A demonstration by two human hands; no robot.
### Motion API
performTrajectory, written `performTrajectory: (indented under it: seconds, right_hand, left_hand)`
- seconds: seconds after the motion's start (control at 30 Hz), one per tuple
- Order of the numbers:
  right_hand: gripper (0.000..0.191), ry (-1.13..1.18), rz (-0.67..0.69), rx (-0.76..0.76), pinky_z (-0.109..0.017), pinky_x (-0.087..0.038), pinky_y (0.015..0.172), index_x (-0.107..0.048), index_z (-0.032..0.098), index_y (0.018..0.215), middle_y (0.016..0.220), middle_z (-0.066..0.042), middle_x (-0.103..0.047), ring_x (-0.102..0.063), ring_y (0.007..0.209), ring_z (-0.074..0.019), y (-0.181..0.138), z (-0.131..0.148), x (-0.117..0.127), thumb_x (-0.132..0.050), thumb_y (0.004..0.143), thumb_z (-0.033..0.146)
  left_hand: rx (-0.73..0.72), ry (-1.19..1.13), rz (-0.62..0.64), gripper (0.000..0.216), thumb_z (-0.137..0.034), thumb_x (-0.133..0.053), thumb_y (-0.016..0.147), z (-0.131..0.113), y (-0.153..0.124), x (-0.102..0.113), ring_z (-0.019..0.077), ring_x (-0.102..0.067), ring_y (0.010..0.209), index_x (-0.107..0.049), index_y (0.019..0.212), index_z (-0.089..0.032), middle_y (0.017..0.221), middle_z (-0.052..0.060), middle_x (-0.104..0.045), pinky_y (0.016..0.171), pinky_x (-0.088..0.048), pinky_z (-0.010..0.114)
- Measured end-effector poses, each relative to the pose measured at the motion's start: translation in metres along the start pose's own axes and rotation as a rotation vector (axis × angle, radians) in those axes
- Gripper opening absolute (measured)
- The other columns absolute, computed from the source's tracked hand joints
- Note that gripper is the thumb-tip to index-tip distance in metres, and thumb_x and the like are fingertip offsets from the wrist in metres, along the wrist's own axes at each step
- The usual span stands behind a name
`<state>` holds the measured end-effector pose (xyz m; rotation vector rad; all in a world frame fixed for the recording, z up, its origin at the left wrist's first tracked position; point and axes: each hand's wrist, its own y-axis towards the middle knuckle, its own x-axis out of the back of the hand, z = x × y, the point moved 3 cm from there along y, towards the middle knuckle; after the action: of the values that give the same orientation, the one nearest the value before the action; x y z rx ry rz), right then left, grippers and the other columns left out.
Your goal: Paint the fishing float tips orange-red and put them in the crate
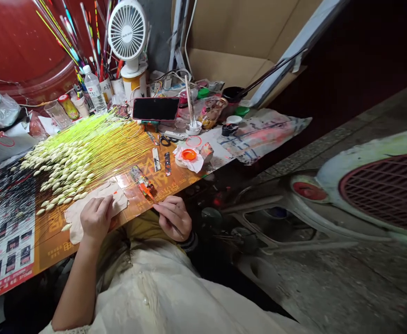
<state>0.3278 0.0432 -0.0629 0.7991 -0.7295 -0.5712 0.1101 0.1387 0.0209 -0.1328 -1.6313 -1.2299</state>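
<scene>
My left hand [95,215] is closed over a beige cloth [76,218] at the table's front edge. A pale float body [66,227] shows to the left of it and a small orange spot to its right, in line with the curled fingers; the part between is hidden. Between thumb and fingertips, my right hand [175,219] pinches a thin paintbrush [148,192] with an orange end, which reaches a paint-crusted block [138,176]. Many more fishing floats [66,174] with pale bodies and yellow-green stems lie in a heap at the left.
An orange paint pot [189,155] sits on white paper, near scissors [167,140] and paint-smeared strips [167,163]. Behind stand a phone [156,109], a white fan [127,32] and a water bottle [94,90]. A scooter [356,185] is at the right.
</scene>
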Motion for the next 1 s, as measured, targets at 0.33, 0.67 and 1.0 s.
performTrajectory:
  seconds: [0.33,0.67,1.0]
  right_hand:
    - [0.045,0.077,-0.059,0.049,-0.041,-0.058,0.074,-0.062,0.034,0.127,0.099,-0.003,-0.074,-0.065,0.084,-0.0222,0.008,0.014,-0.004,-0.059,0.086,0.017]
    - [0.051,0.087,-0.065,0.108,-0.040,-0.055,0.076,-0.056,0.028,0.135,0.104,-0.006,-0.072,-0.061,0.089,-0.0214,0.011,0.019,-0.005,-0.059,0.086,0.012]
    - [0.060,0.069,-0.064,0.083,-0.041,-0.057,0.074,-0.053,0.031,0.138,0.103,-0.005,-0.073,-0.063,0.087,-0.0225,0.013,0.020,-0.005,-0.061,0.083,0.008]
  left_hand:
    - [0.069,-0.039,0.044,0.018,-0.023,-0.054,0.094,0.002,-0.005,-0.004,0.0161,-0.064,0.075,-0.067,0.107,-0.021,0.084,0.006,-0.071,0.071,-0.047,0.029]
    - [0.060,-0.037,0.044,0.017,-0.022,-0.054,0.094,0.002,-0.006,-0.005,0.0158,-0.062,0.075,-0.066,0.105,-0.019,0.084,0.005,-0.071,0.072,-0.046,0.029]
    - [0.074,-0.035,0.056,0.018,-0.024,-0.054,0.094,0.003,-0.006,-0.005,0.0163,-0.064,0.076,-0.067,0.106,-0.020,0.084,0.006,-0.071,0.071,-0.046,0.030]
